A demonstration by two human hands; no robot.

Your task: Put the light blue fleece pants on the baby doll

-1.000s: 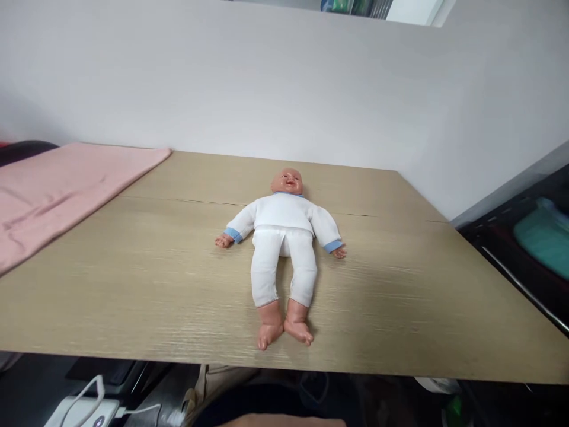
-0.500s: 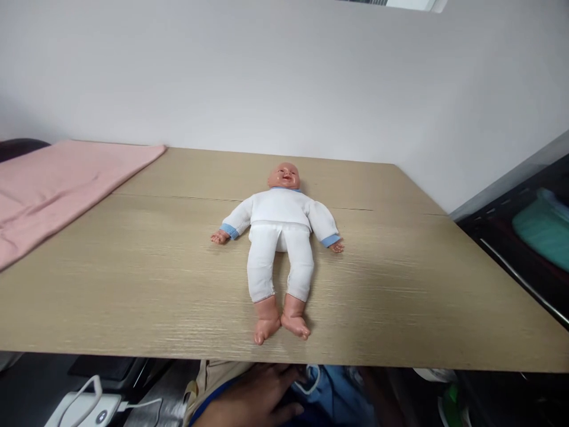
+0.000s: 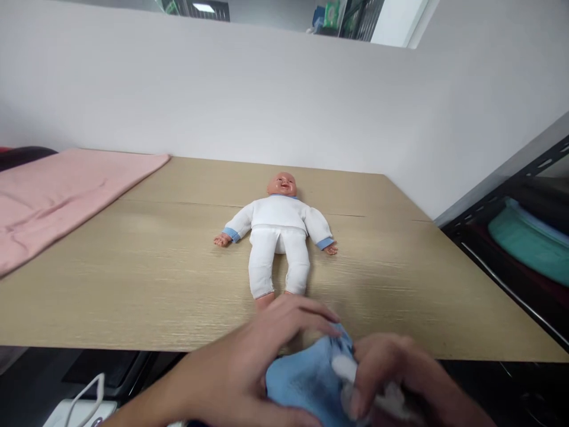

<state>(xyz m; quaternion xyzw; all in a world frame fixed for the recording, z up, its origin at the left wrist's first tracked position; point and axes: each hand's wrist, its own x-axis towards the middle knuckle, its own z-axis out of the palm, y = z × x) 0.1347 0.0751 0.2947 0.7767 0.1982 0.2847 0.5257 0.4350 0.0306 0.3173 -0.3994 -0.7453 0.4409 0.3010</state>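
Cloth (image 3: 297,379), light blue and bunched, sits between the two hands at the near edge of the table (image 3: 155,273), bottom centre of view. Left hand (image 3: 253,362): curled around the cloth's left side, fingers arched over the top, thumb underneath. Right hand (image 3: 391,367): pinching the right end, thumb near a white piece (image 3: 344,367); blurred, can't tell if that's a cord or trim. Can't tell if the cloth touches the tabletop.

Doll (image 3: 280,210) on its back, mid-table, beyond the hands. Head toward the wall (image 3: 267,95), arms out to the sides, legs toward the person. White top and trousers, blue cuffs and collar. Feet mostly hidden behind left hand; can't tell if hand and foot touch.

Pink sheet (image 3: 75,196) flat on table, far left, slight wrinkles, well apart from doll. Teal fabric (image 3: 528,240) on a dark rack (image 3: 493,267), right of table. White device (image 3: 80,412) with white cable (image 3: 98,385) below table edge, lower left, partly cut off.
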